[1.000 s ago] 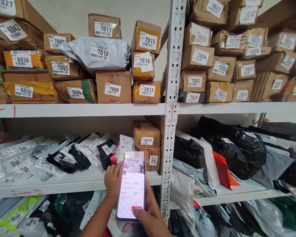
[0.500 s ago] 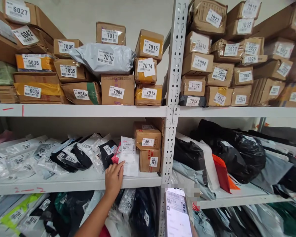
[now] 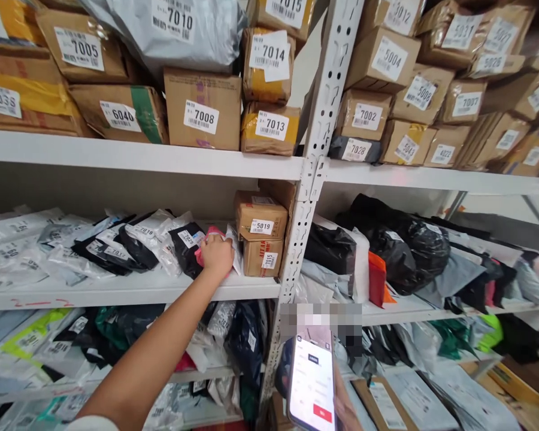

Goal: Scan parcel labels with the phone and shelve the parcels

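My left hand (image 3: 216, 254) reaches onto the middle shelf (image 3: 130, 290). Its fingers are curled over the top of a white packet (image 3: 236, 246) that stands between a pink packet (image 3: 205, 235) and the stacked cardboard boxes 5019 (image 3: 260, 220) and 7015 (image 3: 264, 257). The fingertips are hidden among the packets. Low in the picture my right hand (image 3: 345, 408) holds a phone (image 3: 312, 383) upright with its lit screen towards me. Only the edge of that hand shows.
A row of black and white labelled mailer bags (image 3: 117, 242) leans along the middle shelf to the left. Numbered cardboard boxes (image 3: 202, 108) fill the upper shelf. A perforated steel upright (image 3: 305, 197) divides the bays. Black bags (image 3: 399, 245) crowd the right bay.
The view has dropped and moved closer. My left hand went from the white packet's lower edge up and deeper into the shelf, pushing the packet back among the others. The phone stays low at the right.
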Demonstrator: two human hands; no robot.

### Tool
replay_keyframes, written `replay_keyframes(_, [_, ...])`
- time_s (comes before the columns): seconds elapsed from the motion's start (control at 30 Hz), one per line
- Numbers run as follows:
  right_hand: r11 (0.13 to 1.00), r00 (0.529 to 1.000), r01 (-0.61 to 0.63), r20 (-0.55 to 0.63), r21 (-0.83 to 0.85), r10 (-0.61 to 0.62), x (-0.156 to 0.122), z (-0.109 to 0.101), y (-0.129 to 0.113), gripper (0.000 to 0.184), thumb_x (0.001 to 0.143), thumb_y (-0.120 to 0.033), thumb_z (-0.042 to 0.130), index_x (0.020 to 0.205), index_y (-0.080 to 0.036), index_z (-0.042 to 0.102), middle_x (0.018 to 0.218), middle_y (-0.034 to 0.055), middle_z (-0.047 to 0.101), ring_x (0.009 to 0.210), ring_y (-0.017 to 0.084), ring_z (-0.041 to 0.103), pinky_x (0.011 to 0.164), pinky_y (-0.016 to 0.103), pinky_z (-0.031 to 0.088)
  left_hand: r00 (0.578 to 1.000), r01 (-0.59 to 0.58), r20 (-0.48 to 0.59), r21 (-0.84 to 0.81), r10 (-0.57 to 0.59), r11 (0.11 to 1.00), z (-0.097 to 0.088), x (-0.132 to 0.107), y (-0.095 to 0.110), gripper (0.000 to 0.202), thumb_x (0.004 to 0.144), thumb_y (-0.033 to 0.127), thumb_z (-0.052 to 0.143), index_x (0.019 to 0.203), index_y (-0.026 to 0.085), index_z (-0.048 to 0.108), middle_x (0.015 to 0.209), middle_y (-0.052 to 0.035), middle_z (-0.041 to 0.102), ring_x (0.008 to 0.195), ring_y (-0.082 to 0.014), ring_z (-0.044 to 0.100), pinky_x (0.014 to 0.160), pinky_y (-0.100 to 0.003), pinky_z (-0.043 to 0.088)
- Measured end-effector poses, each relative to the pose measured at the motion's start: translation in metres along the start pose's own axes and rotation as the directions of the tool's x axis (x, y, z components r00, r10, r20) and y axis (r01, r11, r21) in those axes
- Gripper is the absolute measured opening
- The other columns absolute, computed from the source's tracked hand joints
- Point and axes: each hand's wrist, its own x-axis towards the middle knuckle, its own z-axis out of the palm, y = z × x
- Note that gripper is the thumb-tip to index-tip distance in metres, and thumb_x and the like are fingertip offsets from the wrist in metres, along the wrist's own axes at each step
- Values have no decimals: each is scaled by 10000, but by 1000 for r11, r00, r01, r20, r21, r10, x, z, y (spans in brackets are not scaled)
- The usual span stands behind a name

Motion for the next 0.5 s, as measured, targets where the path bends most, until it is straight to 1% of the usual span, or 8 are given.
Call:
replay_keyframes(0.1, [999,997,-49,-64,13,49,0,-9,9,804,590,-529,818,1295,-286,518,1015,113,764,839,363,724,741,484,564,986,-1,-163,-131,-20,991,-6,-47,3,458,878,324,504,1303,166,561,1243,-209,523,1129,-372,462,893,-501,370])
replay_keyframes(0.17, [998,994,-47,-102,-44,43,-1,-18,19,703,604,-528,808,1227,-287,588,1066,100,751,940,351,703,816,468,550,981,-95,-192,-379,22,920,-6,-94,5,402,899,369,457,1211,177,623,1145,-169,560,1076,-317,499,927,-475,383])
replay_keyframes(0.23, [995,992,-49,-120,-90,38,-3,-23,32,678,570,-457,848,1181,-277,614,1085,90,744,984,336,689,841,444,538,991,-28,74,-693,110,720,0,-146,8,385,900,460,442,1077,208,671,1029,-118,606,1017,-265,548,935,-429,410])
replay_keyframes(0.27, [993,993,-59,-110,-100,48,-5,-22,39,694,545,-408,871,1172,-267,609,1066,90,748,956,330,697,824,437,538,939,161,308,-785,151,598,4,-172,9,409,888,525,445,1036,226,681,1045,-107,626,1019,-259,565,934,-416,420])
replay_keyframes(0.3, [992,994,-77,-87,-102,68,-7,-19,46,715,524,-364,885,1170,-261,595,1034,90,755,910,324,707,798,435,539,841,410,522,-785,141,465,10,-195,11,475,858,598,453,1032,222,687,1075,-112,643,1042,-273,575,933,-421,429])
replay_keyframes(0.37, [990,994,-111,-20,-91,110,-10,-9,60,709,513,-307,887,1146,-252,573,972,85,765,839,314,717,765,435,535,547,800,804,-584,233,138,18,-234,14,625,782,717,473,1088,210,676,1118,-116,669,1073,-305,593,928,-443,444])
replay_keyframes(0.43, [986,990,-136,25,-97,139,-12,3,73,641,525,-268,873,1090,-243,571,911,68,769,816,303,717,758,429,527,353,936,844,-317,404,-155,19,-259,14,703,738,757,504,1136,200,663,1130,-108,688,1107,-315,598,958,-442,439])
replay_keyframes(0.5, [980,986,-156,42,-122,162,-13,14,85,600,522,-233,858,1049,-229,572,885,56,770,818,288,713,759,407,518,315,932,806,-162,501,-325,12,-272,11,695,732,733,552,1158,195,660,1120,-96,704,1131,-297,600,978,-405,437])
